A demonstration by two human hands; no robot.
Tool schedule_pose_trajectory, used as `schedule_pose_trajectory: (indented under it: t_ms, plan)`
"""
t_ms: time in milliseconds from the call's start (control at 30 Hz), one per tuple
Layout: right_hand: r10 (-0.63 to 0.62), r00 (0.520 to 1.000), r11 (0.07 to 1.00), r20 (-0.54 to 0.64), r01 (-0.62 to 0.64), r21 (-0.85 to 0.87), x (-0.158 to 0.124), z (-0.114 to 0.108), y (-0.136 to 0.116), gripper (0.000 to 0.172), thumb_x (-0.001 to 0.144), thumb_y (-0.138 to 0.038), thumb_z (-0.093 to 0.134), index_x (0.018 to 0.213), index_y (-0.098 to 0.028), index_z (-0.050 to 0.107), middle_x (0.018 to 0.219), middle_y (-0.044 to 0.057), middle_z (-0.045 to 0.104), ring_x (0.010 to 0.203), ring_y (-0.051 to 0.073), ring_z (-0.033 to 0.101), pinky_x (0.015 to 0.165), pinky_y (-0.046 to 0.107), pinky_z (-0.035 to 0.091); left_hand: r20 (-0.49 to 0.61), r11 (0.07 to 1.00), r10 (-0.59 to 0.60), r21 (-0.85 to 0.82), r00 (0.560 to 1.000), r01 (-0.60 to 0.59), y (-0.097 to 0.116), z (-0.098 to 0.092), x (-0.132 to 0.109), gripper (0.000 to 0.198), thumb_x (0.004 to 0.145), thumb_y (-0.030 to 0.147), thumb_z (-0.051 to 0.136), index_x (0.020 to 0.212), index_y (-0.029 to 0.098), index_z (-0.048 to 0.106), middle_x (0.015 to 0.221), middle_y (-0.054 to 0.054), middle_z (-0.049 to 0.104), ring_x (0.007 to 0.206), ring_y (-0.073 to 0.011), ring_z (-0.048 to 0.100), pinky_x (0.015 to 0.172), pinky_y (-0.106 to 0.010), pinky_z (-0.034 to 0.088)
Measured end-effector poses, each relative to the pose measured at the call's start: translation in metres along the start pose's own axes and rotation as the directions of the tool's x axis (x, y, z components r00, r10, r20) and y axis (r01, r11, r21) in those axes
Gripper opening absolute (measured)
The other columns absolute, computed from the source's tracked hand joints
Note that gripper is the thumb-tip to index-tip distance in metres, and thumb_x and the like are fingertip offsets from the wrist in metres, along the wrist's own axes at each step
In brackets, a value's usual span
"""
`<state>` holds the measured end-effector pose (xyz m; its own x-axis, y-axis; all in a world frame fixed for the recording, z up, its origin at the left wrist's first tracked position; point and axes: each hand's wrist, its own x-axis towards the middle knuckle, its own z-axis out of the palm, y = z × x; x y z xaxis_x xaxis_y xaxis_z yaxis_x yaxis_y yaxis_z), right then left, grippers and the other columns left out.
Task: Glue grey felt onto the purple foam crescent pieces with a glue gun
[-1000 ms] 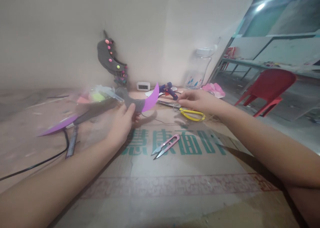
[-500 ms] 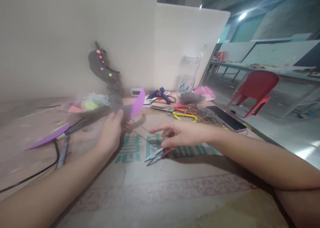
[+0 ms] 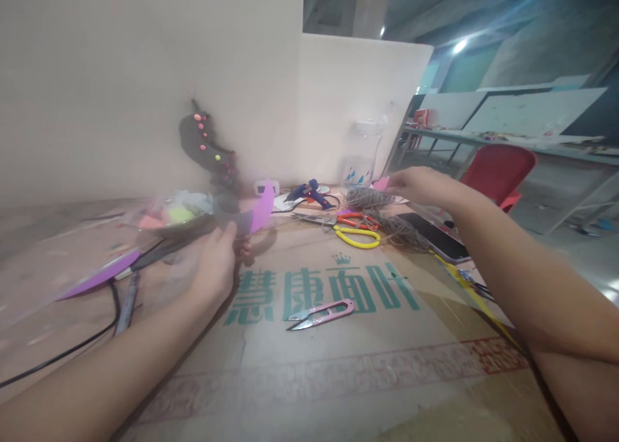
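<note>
My left hand (image 3: 216, 266) is closed on a grey and purple crescent-shaped foam piece (image 3: 242, 217), holding it just above the cardboard. Its purple tip (image 3: 264, 206) points up and to the right. My right hand (image 3: 416, 185) is stretched to the far right, above a coil of brown twine (image 3: 367, 199) and close to a pink object (image 3: 381, 183). Its fingers are bent and I cannot make out whether they hold anything. Pink thread snips (image 3: 322, 314) lie on the cardboard between my arms.
Printed cardboard (image 3: 338, 364) covers the table. Yellow scissors (image 3: 358, 236), orange pliers (image 3: 355, 219), a blue glue gun (image 3: 309, 191), a clear jar (image 3: 360, 155) and a phone (image 3: 435, 235) lie at the back right. A black cable (image 3: 72, 348) runs at left. A red chair (image 3: 498, 171) stands beyond.
My right hand has left the spot above the pink snips and moved up and back to the right, over the twine. The left hand keeps holding the foam piece.
</note>
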<state>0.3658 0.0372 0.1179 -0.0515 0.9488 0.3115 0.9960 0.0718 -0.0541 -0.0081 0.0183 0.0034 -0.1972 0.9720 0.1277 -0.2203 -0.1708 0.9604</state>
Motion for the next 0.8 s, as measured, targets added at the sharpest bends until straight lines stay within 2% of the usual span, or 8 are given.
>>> schedule_pose_trajectory:
  t_ms: [100,200,333,467,600,667,700,800]
  plan:
    - [0.106,0.994,0.994,-0.039,-0.105,0.029,0.003,0.001,0.011,0.016,0.074,-0.032,0.061,0.072,-0.017,0.069,0.075,0.008,0.067,0.069,0.019,0.056,0.065,0.030,0.037,0.008,1.000,-0.008,0.015,1.000,0.008,0.002,0.001,-0.002,0.017,0.078,0.035,0.056,0.079,0.018,0.055,0.065,0.000,0.056,0.048,-0.0105,0.048,0.042,-0.022,0.038]
    - [0.156,0.984,0.930,-0.087,-0.117,0.349,0.001,-0.003,0.004,0.024,0.083,-0.034,0.051,0.080,-0.015,0.066,0.078,0.009,0.066,0.067,0.016,0.057,0.066,0.031,0.041,0.007,0.999,-0.005,0.036,1.000,0.005,0.003,0.002,-0.004,0.018,0.077,0.036,0.056,0.077,0.018,0.054,0.064,0.000,0.056,0.049,-0.0111,0.048,0.042,-0.023,0.038]
    - [0.041,0.971,0.458,-0.236,0.192,0.868,-0.010,-0.013,-0.029,0.029,0.087,-0.042,0.047,0.078,-0.016,0.057,0.078,0.006,0.063,0.067,0.013,0.058,0.073,0.033,0.049,0.028,1.000,-0.027,0.013,0.999,0.027,0.001,0.001,-0.004,0.020,0.076,0.039,0.058,0.077,0.019,0.055,0.064,0.001,0.055,0.049,-0.0108,0.048,0.042,-0.022,0.039]
    - [-0.015,0.837,0.355,-0.546,0.515,0.780,-0.031,-0.029,-0.068,0.024,0.089,-0.038,0.051,0.080,-0.018,0.060,0.078,0.004,0.061,0.077,0.012,0.059,0.084,0.035,0.048,0.042,0.999,-0.010,0.034,0.999,0.009,-0.003,-0.001,-0.002,0.022,0.076,0.040,0.059,0.077,0.019,0.056,0.067,0.000,0.057,0.051,-0.0111,0.049,0.043,-0.022,0.040]
    - [-0.036,0.633,0.305,-0.773,0.744,0.595,-0.066,-0.049,-0.098,0.018,0.087,-0.035,0.056,0.079,-0.022,0.065,0.076,0.001,0.060,0.075,0.014,0.062,0.089,0.042,0.048,0.048,0.997,-0.002,0.076,0.999,-0.002,-0.003,-0.001,-0.002,0.024,0.077,0.042,0.057,0.076,0.018,0.055,0.065,-0.001,0.057,0.051,-0.0115,0.049,0.044,-0.022,0.040]
    - [-0.085,0.609,0.300,-0.789,0.771,0.563,-0.084,-0.058,-0.108,0.017,0.086,-0.036,0.056,0.081,-0.025,0.068,0.075,0.001,0.062,0.076,0.016,0.063,0.089,0.045,0.049,0.051,0.997,-0.006,0.077,0.999,0.002,-0.002,0.000,-0.003,0.023,0.077,0.041,0.057,0.075,0.018,0.055,0.064,0.000,0.057,0.050,-0.0116,0.049,0.043,-0.023,0.040]
    - [-0.181,0.634,0.316,-0.752,0.762,0.566,-0.092,-0.061,-0.111,0.017,0.086,-0.036,0.055,0.084,-0.026,0.070,0.077,0.001,0.064,0.077,0.018,0.064,0.087,0.044,0.050,0.053,0.997,-0.009,0.075,0.999,0.005,-0.001,0.000,-0.004,0.023,0.077,0.041,0.057,0.075,0.018,0.055,0.063,0.000,0.056,0.050,-0.0115,0.049,0.043,-0.022,0.039]
    - [-0.550,0.763,0.465,-0.340,0.618,0.634,-0.101,-0.066,-0.116,0.029,0.085,-0.028,0.055,0.113,-0.033,0.063,0.101,0.001,0.067,0.080,0.018,0.065,0.076,0.038,0.054,0.070,0.998,-0.009,0.058,0.997,0.005,0.001,0.001,-0.005,0.022,0.077,0.040,0.057,0.075,0.018,0.056,0.064,0.000,0.056,0.049,-0.0110,0.048,0.042,-0.022,0.039]
